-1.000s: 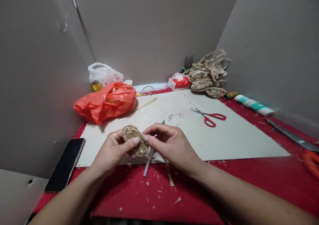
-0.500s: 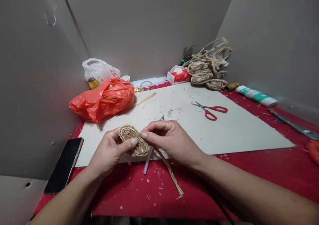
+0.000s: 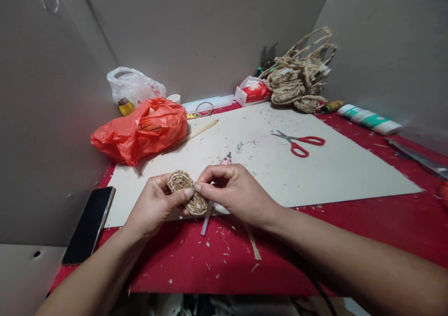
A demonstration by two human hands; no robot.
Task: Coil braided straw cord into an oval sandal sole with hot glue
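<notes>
A small oval coil of braided straw rope (image 3: pixel 189 203) is tilted up above the near edge of the white board. My left hand (image 3: pixel 154 204) is closed on its left side, thumb across the front face. At its upper right edge, my right hand (image 3: pixel 233 190) pinches with thumb and forefinger; the exact strand between those fingertips is hard to make out. A loose straw end (image 3: pixel 254 246) shows below my right wrist. Mostly hidden behind my right hand lies a pink glue gun (image 3: pixel 227 159), and a clear glue stick (image 3: pixel 206 220) juts out toward me.
Red-handled scissors (image 3: pixel 299 141) rest on the white board (image 3: pixel 343 171). A red plastic bag (image 3: pixel 147 131) sits left, a phone (image 3: pixel 89 225) nearer. Straw rope bundles (image 3: pixel 297 80), a tissue pack (image 3: pixel 254 91) and a green-white roll (image 3: pixel 369 118) line the back. Straw scraps litter the red cloth (image 3: pixel 182 264).
The view has shifted slightly, so most things sit higher in it. My right fingertips have moved a little left onto the coil's edge; less of the loose straw strand shows beneath my right hand.
</notes>
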